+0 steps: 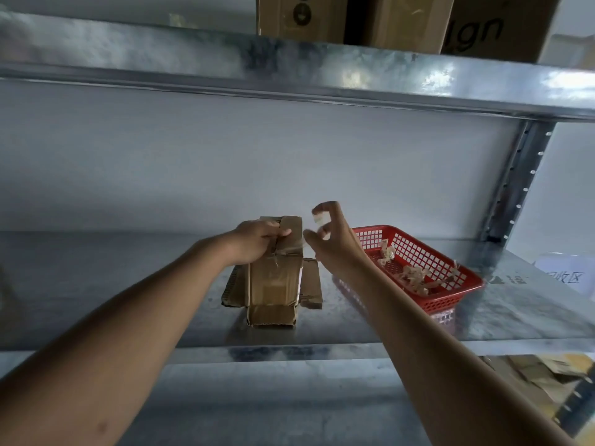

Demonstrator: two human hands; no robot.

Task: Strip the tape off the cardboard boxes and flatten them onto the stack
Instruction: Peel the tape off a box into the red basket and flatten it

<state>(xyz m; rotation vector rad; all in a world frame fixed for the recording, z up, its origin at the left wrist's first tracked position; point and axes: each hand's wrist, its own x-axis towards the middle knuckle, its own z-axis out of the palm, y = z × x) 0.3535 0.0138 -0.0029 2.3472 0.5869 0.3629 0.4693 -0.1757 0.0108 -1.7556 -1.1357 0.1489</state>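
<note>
A small brown cardboard box lies on the metal shelf, its side flaps spread out flat. My left hand grips the box's far end, fingers curled over the top edge. My right hand hovers just right of the box and pinches a small clear piece of tape between thumb and fingers. A thin strand of tape still crosses the box top toward that hand.
A red plastic basket with several peeled tape scraps stands right of the box. A paper label lies at the far right. Cardboard boxes sit on the shelf above. Flattened cardboard lies on the lower level.
</note>
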